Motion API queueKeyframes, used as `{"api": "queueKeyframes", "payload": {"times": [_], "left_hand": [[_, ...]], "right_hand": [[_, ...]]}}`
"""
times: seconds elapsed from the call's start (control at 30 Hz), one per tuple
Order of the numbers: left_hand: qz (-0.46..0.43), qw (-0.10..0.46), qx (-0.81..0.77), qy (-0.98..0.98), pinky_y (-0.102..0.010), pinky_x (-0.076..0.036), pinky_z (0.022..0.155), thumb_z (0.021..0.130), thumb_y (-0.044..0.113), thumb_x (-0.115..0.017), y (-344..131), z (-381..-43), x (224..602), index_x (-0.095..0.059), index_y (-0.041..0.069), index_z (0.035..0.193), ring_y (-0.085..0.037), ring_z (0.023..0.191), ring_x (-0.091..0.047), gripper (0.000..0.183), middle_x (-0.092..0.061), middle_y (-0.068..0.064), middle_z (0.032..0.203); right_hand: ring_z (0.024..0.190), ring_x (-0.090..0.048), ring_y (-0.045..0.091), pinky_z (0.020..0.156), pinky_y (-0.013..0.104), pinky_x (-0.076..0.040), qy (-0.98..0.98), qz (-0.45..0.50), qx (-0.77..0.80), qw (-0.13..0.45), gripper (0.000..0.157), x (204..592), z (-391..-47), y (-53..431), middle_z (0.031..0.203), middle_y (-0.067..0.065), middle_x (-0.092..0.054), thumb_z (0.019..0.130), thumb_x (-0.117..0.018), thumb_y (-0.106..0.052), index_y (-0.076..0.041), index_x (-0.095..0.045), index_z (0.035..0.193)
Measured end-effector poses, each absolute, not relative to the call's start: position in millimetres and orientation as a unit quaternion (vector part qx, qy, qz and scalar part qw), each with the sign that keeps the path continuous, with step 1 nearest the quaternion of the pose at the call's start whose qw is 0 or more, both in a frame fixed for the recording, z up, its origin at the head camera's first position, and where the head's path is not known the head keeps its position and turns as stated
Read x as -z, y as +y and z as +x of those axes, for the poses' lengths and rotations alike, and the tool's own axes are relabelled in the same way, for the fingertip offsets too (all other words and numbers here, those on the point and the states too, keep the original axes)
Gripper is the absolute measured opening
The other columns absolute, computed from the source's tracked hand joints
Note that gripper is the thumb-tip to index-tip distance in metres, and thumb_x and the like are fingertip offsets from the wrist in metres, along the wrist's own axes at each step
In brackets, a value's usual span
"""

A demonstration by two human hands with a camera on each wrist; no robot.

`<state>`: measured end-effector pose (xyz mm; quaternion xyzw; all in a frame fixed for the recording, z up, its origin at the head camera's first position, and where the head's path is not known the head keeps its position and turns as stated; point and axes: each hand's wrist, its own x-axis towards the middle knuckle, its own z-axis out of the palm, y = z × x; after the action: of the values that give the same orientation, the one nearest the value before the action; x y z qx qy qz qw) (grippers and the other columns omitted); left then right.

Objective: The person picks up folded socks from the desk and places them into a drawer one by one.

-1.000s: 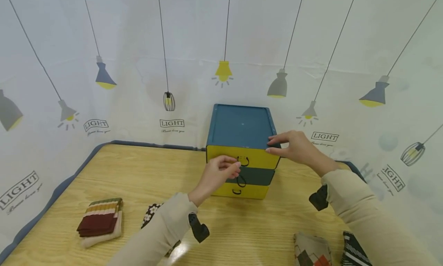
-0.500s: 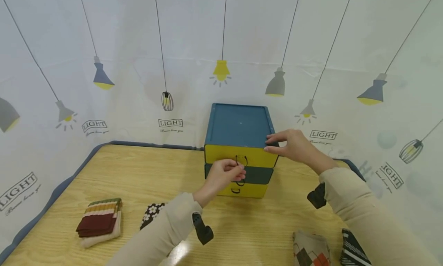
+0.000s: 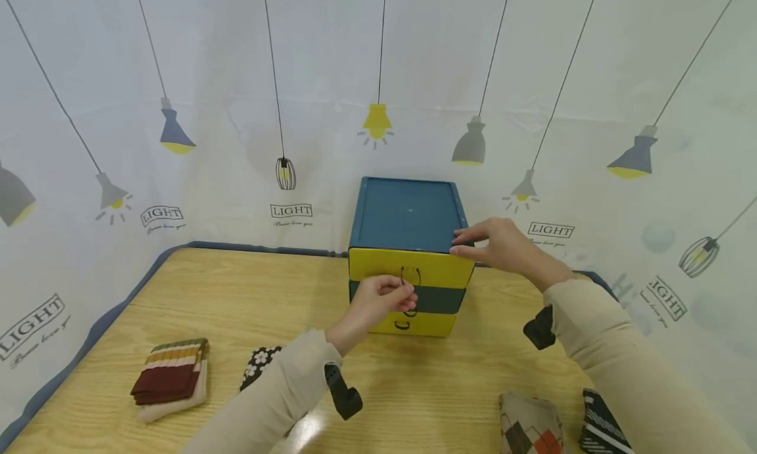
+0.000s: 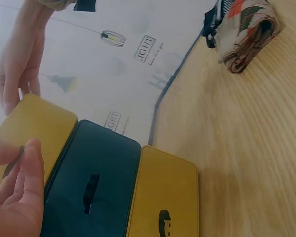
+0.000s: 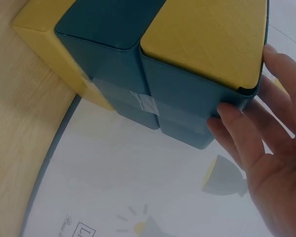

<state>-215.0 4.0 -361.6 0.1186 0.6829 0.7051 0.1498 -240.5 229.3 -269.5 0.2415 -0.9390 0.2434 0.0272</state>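
Observation:
A small drawer unit [image 3: 408, 211] with a blue top and stacked yellow and teal drawers stands at the back of the table. My left hand [image 3: 375, 299] is in front of it, thumb and fingers pinching the dark loop handle [image 4: 13, 162] of the yellow top drawer [image 4: 39, 123]. Below that sit the teal drawer [image 4: 106, 158] and a yellow bottom drawer [image 4: 172, 182]. All three fronts look flush. My right hand [image 3: 503, 247] holds the unit's upper right front corner; in the right wrist view fingertips [image 5: 227, 108] touch its blue side.
On the table's left lies a folded striped cloth bundle [image 3: 171, 372]. A black floral one [image 3: 259, 365] is partly behind my left sleeve. At front right are an argyle bundle [image 3: 532, 424] and a black striped one [image 3: 603, 421]. A lamp-print curtain [image 3: 331, 60] hangs behind.
My left hand has moved slightly right and down onto the top drawer's handle and now pinches it. The right hand stays on the unit's corner. The drawers have not visibly moved.

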Motion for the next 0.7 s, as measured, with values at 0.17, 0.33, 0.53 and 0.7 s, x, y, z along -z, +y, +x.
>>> {"api": "queueKeyframes", "payload": {"times": [0.17,0.33,0.53,0.7], "left_hand": [[0.126,0.150,-0.700,0.686,-0.031,-0.051,0.072,0.086,0.016,-0.059,1.0,-207.4,363.0,-0.060,-0.006,0.099,-0.023,0.079,-0.063,0.026,-0.064,-0.018,0.090],[0.134,0.137,-0.702,0.685,-0.031,-0.051,0.071,0.086,0.017,-0.059,-0.9,-194.0,364.9,-0.060,-0.008,0.099,-0.022,0.079,-0.063,0.028,-0.064,-0.018,0.090],[0.146,0.123,-0.712,0.676,-0.030,-0.051,0.071,0.086,0.016,-0.059,-3.5,-174.7,366.8,-0.061,-0.009,0.097,-0.025,0.080,-0.062,0.027,-0.065,-0.013,0.086],[0.153,0.137,-0.731,0.650,-0.030,-0.051,0.071,0.086,0.013,-0.059,-5.1,-160.0,369.4,-0.059,-0.011,0.097,-0.020,0.077,-0.063,0.026,-0.065,-0.014,0.085]], "right_hand": [[0.101,-0.054,0.032,0.078,0.042,-0.047,-0.939,0.236,-0.248,0.020,0.028,269.3,-240.0,227.9,0.114,0.014,-0.058,0.083,-0.063,-0.025,-0.004,-0.068,0.100],[0.102,-0.054,0.032,0.080,0.044,-0.046,-0.939,0.241,-0.244,0.014,0.027,269.1,-238.8,229.0,0.115,0.015,-0.057,0.084,-0.062,-0.022,-0.003,-0.067,0.102],[0.103,-0.053,0.033,0.083,0.045,-0.044,-0.937,0.257,-0.236,0.015,0.025,268.5,-239.8,229.7,0.114,0.015,-0.057,0.084,-0.062,-0.019,-0.002,-0.067,0.102],[0.104,-0.053,0.033,0.083,0.044,-0.045,-0.937,0.258,-0.235,0.015,0.026,268.3,-240.2,230.9,0.114,0.015,-0.057,0.084,-0.062,-0.019,-0.002,-0.067,0.102]]}}
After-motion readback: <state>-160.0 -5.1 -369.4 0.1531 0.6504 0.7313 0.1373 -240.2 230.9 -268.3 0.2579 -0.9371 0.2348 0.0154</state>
